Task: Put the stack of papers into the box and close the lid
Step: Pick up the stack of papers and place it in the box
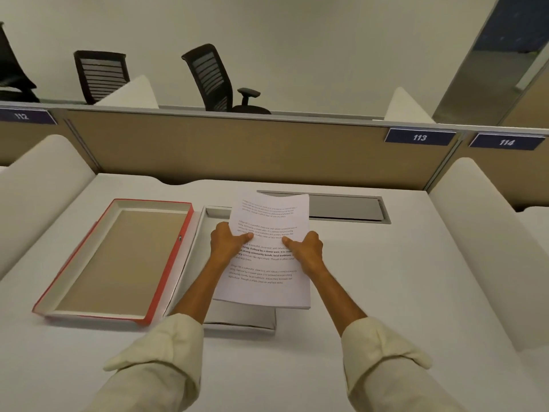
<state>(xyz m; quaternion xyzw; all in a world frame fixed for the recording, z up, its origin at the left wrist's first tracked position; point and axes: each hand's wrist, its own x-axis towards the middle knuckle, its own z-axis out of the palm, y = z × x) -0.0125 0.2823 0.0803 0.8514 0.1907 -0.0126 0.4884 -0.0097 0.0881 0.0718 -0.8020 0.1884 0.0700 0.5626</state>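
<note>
A stack of printed white papers [267,221] is held over the open white box [190,263] in the middle of the desk, overhanging its right side. My left hand [225,242] grips the stack's left edge, thumb on top. My right hand [306,248] grips the right edge the same way. The box's red-edged lid [118,257] lies open and flat to the left, its brown inside facing up. Most of the box's inside is hidden under the papers and my arms.
A grey cable hatch [344,206] is set into the white desk [386,292] behind the papers. White rounded dividers stand at both sides, a tan partition [237,150] at the back. Black office chairs [214,81] stand beyond it.
</note>
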